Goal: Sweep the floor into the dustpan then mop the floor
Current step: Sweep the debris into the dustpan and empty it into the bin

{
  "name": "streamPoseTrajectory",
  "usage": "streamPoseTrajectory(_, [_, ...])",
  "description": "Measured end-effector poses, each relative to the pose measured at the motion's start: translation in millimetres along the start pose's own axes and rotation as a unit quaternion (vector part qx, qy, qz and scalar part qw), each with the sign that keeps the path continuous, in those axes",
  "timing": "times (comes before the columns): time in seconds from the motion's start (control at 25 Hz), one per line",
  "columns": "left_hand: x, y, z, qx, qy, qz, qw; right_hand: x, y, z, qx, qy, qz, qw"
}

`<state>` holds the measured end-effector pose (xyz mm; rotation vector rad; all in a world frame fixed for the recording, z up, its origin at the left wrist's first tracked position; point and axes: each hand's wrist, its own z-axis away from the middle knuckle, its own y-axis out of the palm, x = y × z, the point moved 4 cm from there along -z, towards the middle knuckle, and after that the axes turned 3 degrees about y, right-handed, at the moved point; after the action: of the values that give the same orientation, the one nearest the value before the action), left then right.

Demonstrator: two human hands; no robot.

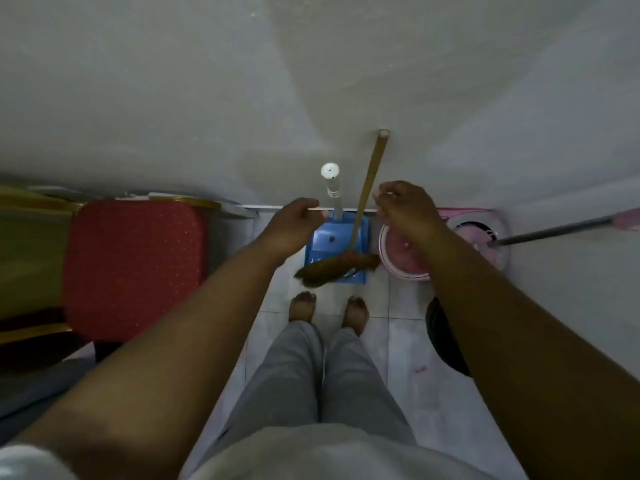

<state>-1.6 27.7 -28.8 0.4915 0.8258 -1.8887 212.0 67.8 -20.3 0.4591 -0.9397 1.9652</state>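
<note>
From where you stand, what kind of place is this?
Probably an indoor corner of a home where cleaning tools are kept. A broom leans against the plain wall, its head over a blue dustpan, a pink mop bucket stands beside them, and the floor is pale tile.

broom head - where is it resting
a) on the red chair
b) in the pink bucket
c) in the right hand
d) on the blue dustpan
d: the broom head lies across the front of the dustpan, with its handle leaning up against the wall.
</note>
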Motion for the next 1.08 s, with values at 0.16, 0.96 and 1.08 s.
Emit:
streamPoseTrajectory(0.16, [-6.1,4.8,-48.0,-0.008,-0.013,-0.015,1.000,14.2,8.8,-31.3,-0.016,0.007,-0.012,1.000])
streamPoseTrajectory(0.96, [-25.9,-0.1,-1.2,-0.065,0.209,-0.142,0.965,10.0,15.0,45.8,-0.072,-0.082,0.042,0.993])
streamPoseTrajectory(1.08, [-37.1,-7.0,34.0,-0.075,0.223,-0.133,0.963,11.8,-1.5,80.6,-0.088,-0.096,0.036,0.991])
